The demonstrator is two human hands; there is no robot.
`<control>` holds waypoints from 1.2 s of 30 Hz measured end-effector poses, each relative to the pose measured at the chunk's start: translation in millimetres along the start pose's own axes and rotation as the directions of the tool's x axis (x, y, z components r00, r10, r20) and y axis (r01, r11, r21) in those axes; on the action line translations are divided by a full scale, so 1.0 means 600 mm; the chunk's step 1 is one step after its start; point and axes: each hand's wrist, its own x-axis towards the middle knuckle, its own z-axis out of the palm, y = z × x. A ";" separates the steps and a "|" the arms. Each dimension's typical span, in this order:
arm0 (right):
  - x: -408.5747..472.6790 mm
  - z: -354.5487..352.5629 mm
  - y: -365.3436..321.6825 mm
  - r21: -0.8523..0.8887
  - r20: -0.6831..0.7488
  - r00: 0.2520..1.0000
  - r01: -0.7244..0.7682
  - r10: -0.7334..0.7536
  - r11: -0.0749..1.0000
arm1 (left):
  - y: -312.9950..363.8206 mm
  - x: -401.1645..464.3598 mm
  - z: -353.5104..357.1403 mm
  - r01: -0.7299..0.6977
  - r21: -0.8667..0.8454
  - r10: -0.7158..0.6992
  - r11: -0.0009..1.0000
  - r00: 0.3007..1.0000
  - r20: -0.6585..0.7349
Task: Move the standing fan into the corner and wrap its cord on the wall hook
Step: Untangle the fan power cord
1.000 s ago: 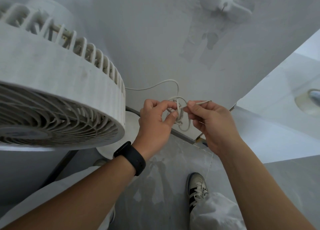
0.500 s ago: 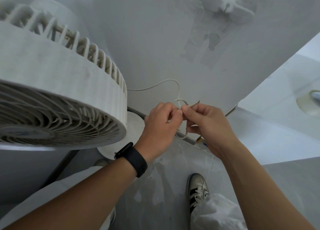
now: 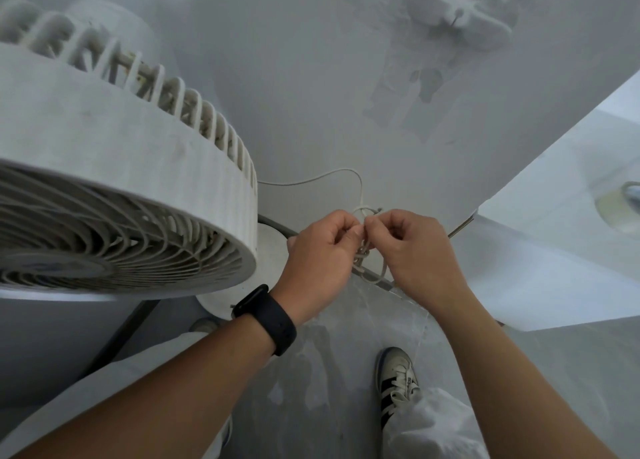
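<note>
The round white plastic standing fan [image 3: 114,195] fills the left, its grille head tilted toward the camera, its base disc [image 3: 273,251] on the grey floor by the wall. The left hand [image 3: 322,261], a black band [image 3: 268,318] on its wrist, reaches up from below with fingers curled, pinching the thin off-white cord [image 3: 362,247] between thumb and forefinger. The right hand [image 3: 412,254] meets it fingertip to fingertip, also curled and pinching the bundled loops, which hang between the two palms. A single strand arcs from the bundle back toward the fan. The white wall hook [image 3: 457,19] sits high up, well apart. Compared with a second ago, the hands have closed together and dropped slightly, hiding more of the coil.
</note>
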 end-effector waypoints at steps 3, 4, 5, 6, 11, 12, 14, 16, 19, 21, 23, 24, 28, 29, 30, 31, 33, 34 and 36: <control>0.004 0.005 0.006 -0.042 -0.124 0.992 0.020 -0.025 0.999 | 0.003 -0.002 0.003 0.057 0.018 -0.057 0.998 0.998 0.005; 0.005 0.004 0.008 -0.027 -0.145 0.989 0.014 -0.018 1.000 | 0.005 -0.002 0.002 0.070 0.001 -0.070 0.998 0.998 0.009; 0.006 0.004 0.009 -0.014 -0.163 0.986 0.008 -0.011 1.000 | 0.006 0.000 0.002 0.079 -0.021 -0.079 0.997 0.997 0.008; 0.007 0.004 0.010 -0.005 -0.180 0.984 0.003 -0.004 1.000 | 0.005 0.003 0.001 0.088 -0.051 -0.088 0.995 0.996 -0.003; 0.009 0.004 0.005 0.063 -0.193 0.978 -0.063 0.074 0.996 | -0.005 0.012 -0.002 0.097 -0.252 -0.108 0.963 0.994 -0.031; 0.009 0.005 0.004 0.094 -0.171 0.979 -0.092 0.107 0.991 | -0.004 0.011 -0.002 0.089 -0.268 -0.097 0.959 0.995 -0.016; 0.007 0.005 0.002 0.227 -0.116 0.977 -0.149 0.178 0.963 | 0.005 0.006 -0.003 0.064 -0.289 -0.062 0.955 0.998 0.014; 0.007 0.003 0.001 0.356 -0.078 0.971 -0.184 0.225 0.916 | 0.013 0.001 -0.005 0.029 -0.266 -0.022 0.964 0.999 0.031; 0.008 0.000 -0.004 0.434 -0.048 0.974 -0.177 0.219 0.883 | 0.018 -0.006 -0.007 -0.020 -0.168 0.032 0.986 0.997 0.070; 0.008 0.001 -0.005 0.432 -0.030 0.983 -0.151 0.181 0.889 | 0.018 -0.009 -0.006 -0.023 -0.142 0.033 0.990 0.997 0.065; 0.007 0.002 -0.006 0.408 -0.037 0.989 -0.117 0.144 0.905 | 0.016 -0.007 -0.007 -0.027 -0.151 0.035 0.988 0.998 0.047; 0.007 0.002 -0.005 0.401 -0.044 0.990 -0.104 0.132 0.910 | 0.016 -0.006 -0.006 -0.028 -0.155 0.035 0.988 0.998 0.045; 0.007 0.003 -0.003 0.376 -0.098 0.987 -0.081 0.126 0.923 | 0.017 -0.006 -0.003 -0.007 -0.124 0.014 0.992 0.998 0.053; 0.008 0.004 -0.001 0.374 -0.116 0.984 -0.086 0.138 0.923 | 0.019 -0.007 -0.002 -0.001 -0.118 0.007 0.993 0.999 0.048; 0.010 0.006 0.002 0.384 -0.131 0.978 -0.102 0.164 0.918 | 0.020 -0.008 -0.003 0.008 -0.113 -0.003 0.994 0.999 0.045; 0.013 0.007 0.005 0.406 -0.142 0.969 -0.129 0.202 0.905 | 0.022 -0.007 -0.005 0.023 -0.117 -0.017 0.993 0.999 0.046; 0.018 0.005 0.011 0.495 -0.131 0.946 -0.196 0.296 0.847 | 0.019 -0.003 -0.010 0.062 -0.135 -0.056 0.989 0.997 0.049; 0.021 0.004 0.013 0.542 -0.113 0.935 -0.225 0.335 0.810 | 0.018 -0.001 -0.012 0.081 -0.143 -0.076 0.986 0.996 0.044; 0.022 0.002 0.014 0.586 -0.088 0.924 -0.254 0.372 0.770 | 0.014 0.002 -0.013 0.124 -0.123 -0.120 0.985 0.992 0.044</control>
